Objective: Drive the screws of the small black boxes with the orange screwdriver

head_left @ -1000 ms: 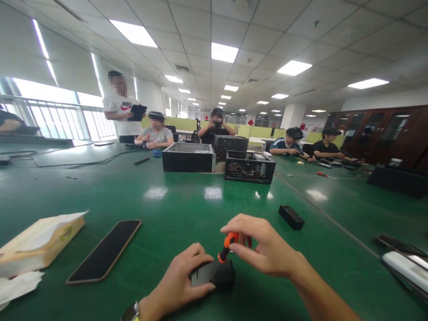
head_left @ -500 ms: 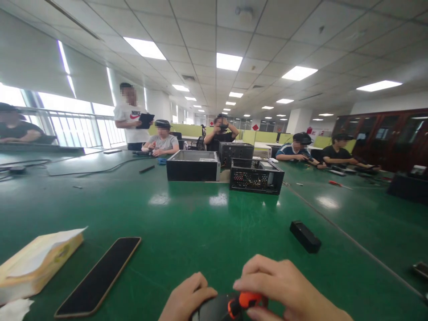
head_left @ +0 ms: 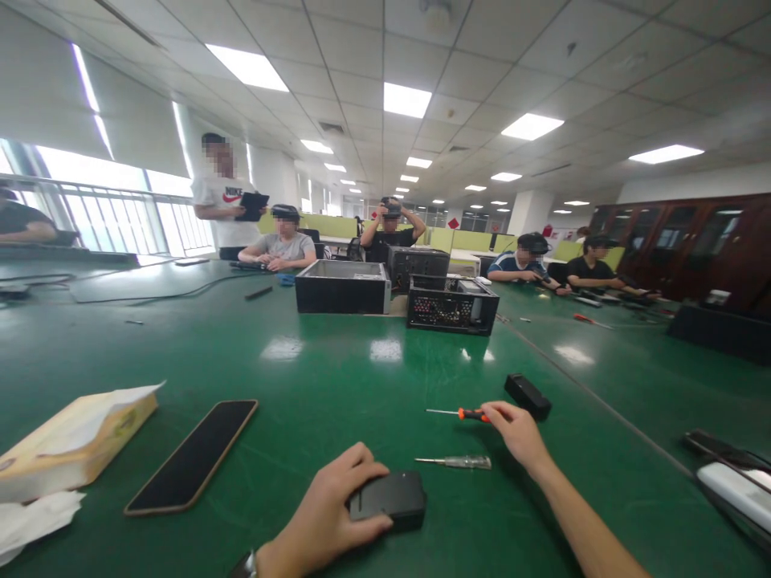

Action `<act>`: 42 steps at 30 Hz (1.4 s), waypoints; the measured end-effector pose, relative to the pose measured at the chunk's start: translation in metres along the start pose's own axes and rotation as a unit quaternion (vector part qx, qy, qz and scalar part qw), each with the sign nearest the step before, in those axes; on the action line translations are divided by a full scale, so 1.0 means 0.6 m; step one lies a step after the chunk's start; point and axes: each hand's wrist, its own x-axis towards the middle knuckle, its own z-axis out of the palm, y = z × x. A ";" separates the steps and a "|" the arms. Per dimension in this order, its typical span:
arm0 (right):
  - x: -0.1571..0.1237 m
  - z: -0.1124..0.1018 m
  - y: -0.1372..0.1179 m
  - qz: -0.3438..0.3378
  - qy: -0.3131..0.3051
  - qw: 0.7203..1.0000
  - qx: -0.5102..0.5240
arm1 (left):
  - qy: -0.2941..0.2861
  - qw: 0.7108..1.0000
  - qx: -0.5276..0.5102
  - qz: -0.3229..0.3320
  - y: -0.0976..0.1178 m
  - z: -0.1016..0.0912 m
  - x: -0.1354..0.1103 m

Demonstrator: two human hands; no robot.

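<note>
My left hand [head_left: 328, 514] is wrapped over the left end of a small black box [head_left: 391, 496] that lies flat on the green table [head_left: 337, 377]. My right hand [head_left: 518, 433] reaches forward and pinches the handle of an orange screwdriver [head_left: 461, 414], which lies on the table with its shaft pointing left. A second screwdriver with a clear handle [head_left: 454, 461] lies loose between my two hands. Another small black box [head_left: 528, 395] sits just beyond my right hand.
A black phone [head_left: 193, 453] and a tissue box [head_left: 72, 441] lie at the left. Two open computer cases [head_left: 342, 286] [head_left: 451, 303] stand mid-table. Several people sit or stand at the far side. Dark devices [head_left: 728, 474] lie at the right edge.
My right hand has moved from the black box forward and right, carrying the orange screwdriver down onto the table. The clear-handled screwdriver is now uncovered. My left hand stays on the box.
</note>
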 end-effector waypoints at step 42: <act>-0.038 0.002 -0.015 -0.077 -0.211 0.973 -0.050 | 0.029 0.999 0.039 0.004 0.016 -0.001 0.001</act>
